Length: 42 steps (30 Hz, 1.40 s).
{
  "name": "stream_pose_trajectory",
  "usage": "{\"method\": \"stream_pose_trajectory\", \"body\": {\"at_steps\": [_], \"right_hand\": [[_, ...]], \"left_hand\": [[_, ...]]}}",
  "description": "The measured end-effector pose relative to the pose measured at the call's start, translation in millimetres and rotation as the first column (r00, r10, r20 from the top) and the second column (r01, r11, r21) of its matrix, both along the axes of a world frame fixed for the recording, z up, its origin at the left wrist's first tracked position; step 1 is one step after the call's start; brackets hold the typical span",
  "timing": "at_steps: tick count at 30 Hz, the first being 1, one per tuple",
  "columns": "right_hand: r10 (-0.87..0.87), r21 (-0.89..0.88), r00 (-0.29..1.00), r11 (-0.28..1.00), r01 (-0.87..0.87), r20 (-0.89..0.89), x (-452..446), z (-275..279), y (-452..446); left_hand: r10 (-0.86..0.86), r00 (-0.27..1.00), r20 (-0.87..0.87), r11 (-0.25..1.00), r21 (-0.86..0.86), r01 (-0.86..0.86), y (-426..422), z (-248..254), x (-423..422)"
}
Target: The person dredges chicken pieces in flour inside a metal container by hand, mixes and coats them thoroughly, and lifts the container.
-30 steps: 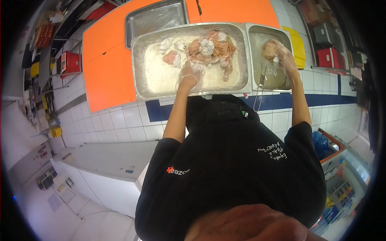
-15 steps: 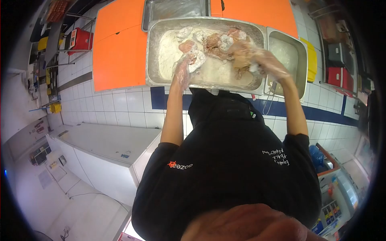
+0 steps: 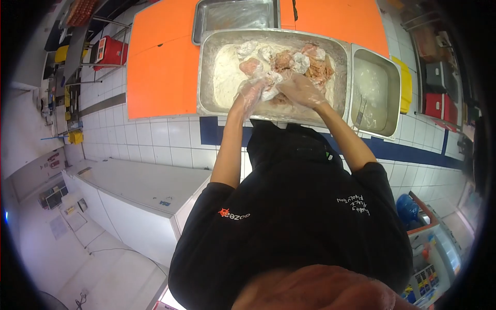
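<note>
Left hand (image 3: 249, 98) grips floured piece (image 3: 270, 89); right hand (image 3: 304, 91) meets it (fingertips obscured, cannot tell whether grasping).

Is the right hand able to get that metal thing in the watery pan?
Probably yes. The right hand is at a floury lump, but only the pan rims seem to lie between it and the metal thing.

the person wears a black shirt (image 3: 294, 222) with short sleeves. on its left side there are white letters (image 3: 239, 215) beside a small orange-red mark (image 3: 223, 212); on its right side, white lettering (image 3: 353, 204) like handwriting. the left hand (image 3: 250, 97) and the right hand (image 3: 305, 92) have thin, clear, wrinkled gloves.
</note>
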State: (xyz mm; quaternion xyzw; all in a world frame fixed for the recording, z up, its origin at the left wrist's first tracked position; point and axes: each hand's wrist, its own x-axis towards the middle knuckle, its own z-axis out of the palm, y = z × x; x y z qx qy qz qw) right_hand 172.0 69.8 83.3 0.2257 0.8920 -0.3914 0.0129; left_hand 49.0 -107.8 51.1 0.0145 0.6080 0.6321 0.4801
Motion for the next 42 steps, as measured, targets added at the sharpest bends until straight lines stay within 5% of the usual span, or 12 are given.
{"method": "stream_pose_trajectory", "body": {"at_steps": [4, 6, 10, 14, 17, 20, 28, 34, 35, 37, 39, 42], "right_hand": [[0.046, 0.098, 0.997, 0.994, -0.051, 0.054, 6, 1, 2], [0.062, 0.213, 0.954, 0.977, 0.002, -0.294, 20, 18, -1], [-0.017, 0.187, 0.945, 0.979, 0.082, -0.328, 37, 13, 22], [-0.372, -0.082, 0.893, 0.928, 0.363, -0.256, 79, 41, 59], [-0.597, -0.117, 0.787, 0.803, 0.585, -0.158, 111, 68, 103], [-0.631, 0.157, 0.768, 0.752, 0.641, -0.11, 146, 41, 162], [-0.682, 0.355, 0.727, 0.701, 0.619, 0.08, 185, -80, 251], [-0.609, 0.425, 0.726, 0.776, 0.465, 0.318, 185, -83, 265], [-0.596, 0.414, 0.75, 0.783, 0.464, 0.286, 186, -77, 265], [-0.578, 0.402, 0.777, 0.792, 0.459, 0.252, 190, -60, 262], [-0.528, 0.473, 0.831, 0.785, 0.4, 0.174, 195, -44, 256], [-0.382, 0.59, 0.921, 0.727, 0.351, -0.077, 208, -38, 253]], "left_hand": [[-0.173, 0.984, -0.041, 0.983, -0.075, 0.17, 1, 16, -9], [-0.316, 0.94, -0.125, 0.948, -0.009, 0.318, 4, 16, -20], [-0.42, 0.845, -0.332, 0.895, 0.003, 0.446, 30, 13, -54], [-0.361, 0.246, -0.9, 0.923, -0.382, -0.043, 69, -76, -97], [-0.739, 0.228, -0.634, 0.666, -0.739, 0.104, 85, -73, -109], [-0.723, 0.158, -0.672, 0.682, -0.732, 0.005, 83, -66, -100], [-0.656, 0.182, -0.733, 0.729, -0.677, -0.099, 71, -43, -82], [-0.324, 0.333, -0.885, 0.881, -0.411, -0.235, 52, -10, -62], [0.056, 0.705, -0.707, 0.934, -0.211, -0.287, 49, -17, -59], [0.396, 0.871, -0.292, 0.904, -0.045, -0.426, 49, -5, -49], [0.374, 0.926, 0.057, 0.907, 0.185, -0.378, 47, 14, -31], [0.292, 0.945, 0.144, 0.89, 0.321, -0.324, 41, 14, -19]]}}
